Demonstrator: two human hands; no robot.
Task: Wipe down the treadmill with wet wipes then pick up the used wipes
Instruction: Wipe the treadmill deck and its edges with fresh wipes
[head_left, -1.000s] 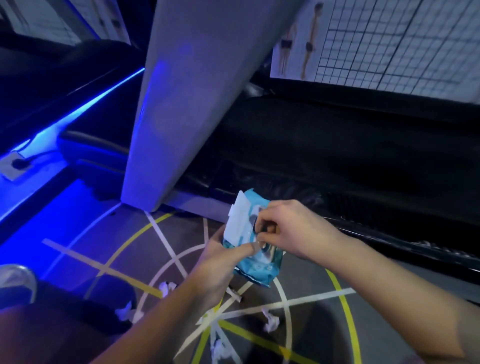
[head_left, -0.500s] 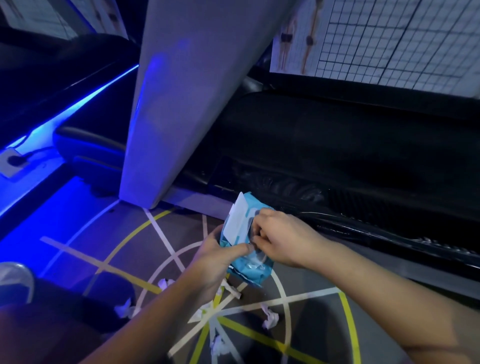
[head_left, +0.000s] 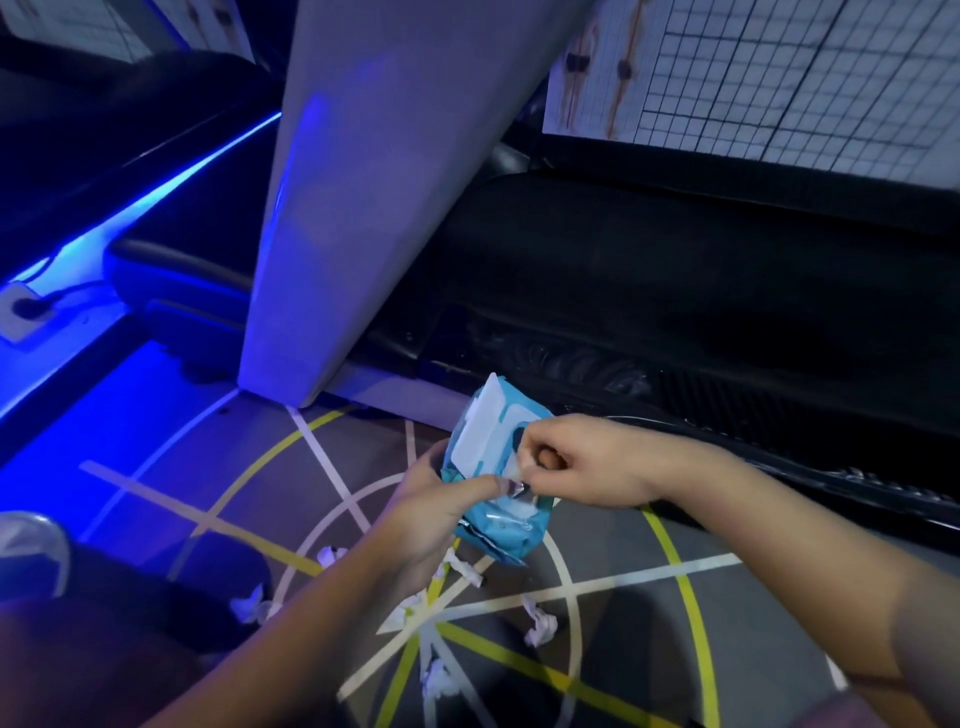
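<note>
One blue wipes pack (head_left: 498, 535), white lid raised, is gripped from below by the left hand (head_left: 426, 512). A thin sheet at its opening is pinched by the right hand (head_left: 582, 462). Six crumpled used wipes (head_left: 540, 626) are scattered on the floor (head_left: 649, 649), from 5 to 8 o'clock of the pack. One black treadmill (head_left: 675, 291) is seen at 1 o'clock.

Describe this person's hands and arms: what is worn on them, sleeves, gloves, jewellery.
The left hand and right hand are bare: no gloves, no rings or watch that show. The left forearm and right forearm carry no sleeves as far as the frame shows. A thin dark line crosses the right arm near the elbow; band or crease, I cannot tell.
</note>
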